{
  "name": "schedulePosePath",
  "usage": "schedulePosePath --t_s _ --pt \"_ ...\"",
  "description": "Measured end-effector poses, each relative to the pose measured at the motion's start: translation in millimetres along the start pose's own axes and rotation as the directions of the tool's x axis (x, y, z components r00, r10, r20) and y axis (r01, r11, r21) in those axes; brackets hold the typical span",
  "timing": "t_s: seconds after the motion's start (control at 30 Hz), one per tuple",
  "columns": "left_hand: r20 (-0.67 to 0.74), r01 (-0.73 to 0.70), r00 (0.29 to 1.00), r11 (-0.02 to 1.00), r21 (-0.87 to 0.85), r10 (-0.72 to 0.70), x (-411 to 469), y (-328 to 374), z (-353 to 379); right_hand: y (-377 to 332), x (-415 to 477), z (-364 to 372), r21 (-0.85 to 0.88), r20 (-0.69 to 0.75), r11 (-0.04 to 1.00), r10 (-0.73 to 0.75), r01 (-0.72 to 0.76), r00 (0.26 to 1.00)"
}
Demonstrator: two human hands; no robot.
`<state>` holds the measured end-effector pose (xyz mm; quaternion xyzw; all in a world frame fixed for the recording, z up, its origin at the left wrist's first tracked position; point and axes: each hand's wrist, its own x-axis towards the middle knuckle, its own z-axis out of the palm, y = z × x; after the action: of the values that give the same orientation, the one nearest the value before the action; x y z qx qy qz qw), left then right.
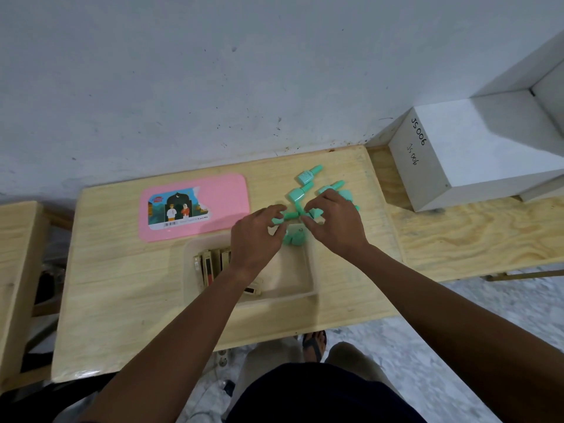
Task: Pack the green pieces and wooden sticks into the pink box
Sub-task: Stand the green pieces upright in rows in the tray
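Several mint-green bottle-shaped pieces (306, 176) lie on the small wooden table, right of the pink lid (222, 203). The box (308, 270) sits in front of them, a pale translucent tub holding several wooden sticks (207, 264) at its left end and a green piece (294, 238) at its far right corner. My left hand (254, 236) pinches a green piece (285, 217) above the box's far edge. My right hand (332, 221) holds another green piece (316, 213) right beside it, fingertips almost touching the left hand's piece.
A white box marked JS006 (476, 151) stands on the plywood bench (476, 239) at the right. A second wooden table (18, 254) edges in at the left. The wall runs directly behind the table. My sandalled foot (314, 345) shows below the front edge.
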<state>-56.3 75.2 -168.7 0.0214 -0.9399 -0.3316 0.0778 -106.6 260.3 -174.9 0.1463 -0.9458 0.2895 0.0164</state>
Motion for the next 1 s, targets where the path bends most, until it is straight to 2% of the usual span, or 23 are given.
schedulePosePath --t_s 0.1,0.2,0.3,0.43,0.63,0.77,0.87,0.93,1.0 --pt "0.016 0.006 1.0 1.0 0.021 -0.007 27 2 -1 8 20 -2 0.02 0.011 0.991 0.134 -0.134 0.991" --pt "0.102 0.025 0.994 0.997 0.068 -0.032 59 6 6 22 44 0 -0.028 0.061 0.968 0.249 -0.248 0.966" --pt "0.212 0.06 0.974 0.995 0.077 -0.075 90 7 22 36 71 3 -0.057 0.138 0.958 0.287 -0.282 0.948" --pt "0.299 0.082 0.947 0.989 0.122 -0.116 121 8 53 57 108 15 -0.093 0.181 0.959 0.281 -0.268 0.942" --pt "0.3 0.036 0.95 0.983 0.179 -0.089 140 4 89 78 139 28 -0.273 0.304 0.956 0.195 -0.111 0.933" --pt "0.309 -0.017 0.95 0.985 0.169 -0.037 140 -2 95 83 139 34 -0.337 0.276 0.941 0.134 -0.035 0.952" --pt "0.287 -0.025 0.958 0.995 0.096 -0.004 142 -11 87 85 139 27 -0.264 0.285 0.963 0.133 -0.056 0.949" --pt "0.272 0.007 0.962 1.0 0.019 -0.012 144 -18 75 82 138 15 -0.112 0.253 0.98 0.188 -0.165 0.949" --pt "0.269 0.1 0.961 0.985 -0.142 -0.059 142 -19 56 77 133 0 0.063 0.205 0.964 0.24 -0.257 0.949"
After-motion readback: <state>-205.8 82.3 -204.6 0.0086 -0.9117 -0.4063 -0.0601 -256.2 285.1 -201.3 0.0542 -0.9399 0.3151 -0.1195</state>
